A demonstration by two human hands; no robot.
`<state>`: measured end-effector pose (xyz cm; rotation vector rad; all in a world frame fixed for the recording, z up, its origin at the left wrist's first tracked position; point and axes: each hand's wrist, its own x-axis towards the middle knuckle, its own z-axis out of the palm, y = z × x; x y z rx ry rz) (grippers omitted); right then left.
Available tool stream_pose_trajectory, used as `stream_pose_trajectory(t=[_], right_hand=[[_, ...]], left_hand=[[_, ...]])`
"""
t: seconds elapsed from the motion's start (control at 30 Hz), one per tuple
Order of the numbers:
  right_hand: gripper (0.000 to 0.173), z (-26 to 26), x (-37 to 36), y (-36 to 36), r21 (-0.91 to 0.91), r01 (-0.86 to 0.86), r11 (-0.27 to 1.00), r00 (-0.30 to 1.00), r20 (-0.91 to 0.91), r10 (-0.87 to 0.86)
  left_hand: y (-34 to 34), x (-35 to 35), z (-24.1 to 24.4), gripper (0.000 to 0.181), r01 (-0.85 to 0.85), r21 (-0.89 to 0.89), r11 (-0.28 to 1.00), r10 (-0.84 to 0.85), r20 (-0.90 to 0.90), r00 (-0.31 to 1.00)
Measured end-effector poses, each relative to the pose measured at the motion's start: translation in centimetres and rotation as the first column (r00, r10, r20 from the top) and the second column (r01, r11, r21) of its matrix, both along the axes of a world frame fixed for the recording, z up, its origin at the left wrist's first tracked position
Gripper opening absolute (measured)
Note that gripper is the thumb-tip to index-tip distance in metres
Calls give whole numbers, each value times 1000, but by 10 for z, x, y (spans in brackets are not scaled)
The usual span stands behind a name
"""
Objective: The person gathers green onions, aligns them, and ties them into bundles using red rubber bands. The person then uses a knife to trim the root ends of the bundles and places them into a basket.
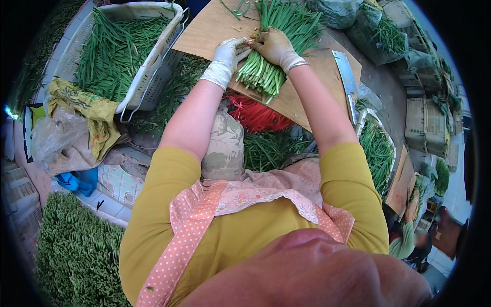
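A thick bundle of garlic chives (264,76) lies on a wooden board (209,32), pale cut stems towards me and green leaves away. My left hand (228,56), in a whitish glove, is at the bundle's left side, its fingertips pinching a thin red tie (249,43). Across the top of the bundle rests my right hand (274,45) in a stained glove, thumb and fingertips meeting at that same tie. How far the tie goes round the stems is hidden. A cleaver (345,73) lies flat on the board's right side.
A white plastic crate (144,73) of loose leaves stands left. Red ties (261,115) hang below the board's near edge. Another crate of chives (376,153) stands right, near filled plastic bags (378,42). Stacked chives (76,253) lie lower left. Another person's sleeve (402,241) shows far right.
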<state>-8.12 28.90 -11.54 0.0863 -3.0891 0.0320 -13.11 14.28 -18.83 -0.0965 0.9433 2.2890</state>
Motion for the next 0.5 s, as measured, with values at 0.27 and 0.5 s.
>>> stream_pose_trajectory(t=[0.27, 0.5], right_hand=[[32, 10, -2, -8, -28, 15, 999, 998, 65, -13], [32, 1, -4, -6, -6, 39, 999, 999, 24, -39]], left_hand=[[-10, 2, 12, 28, 38, -31, 999, -38, -24, 999], [0, 7, 7, 24, -12, -132, 991, -5, -133, 991]])
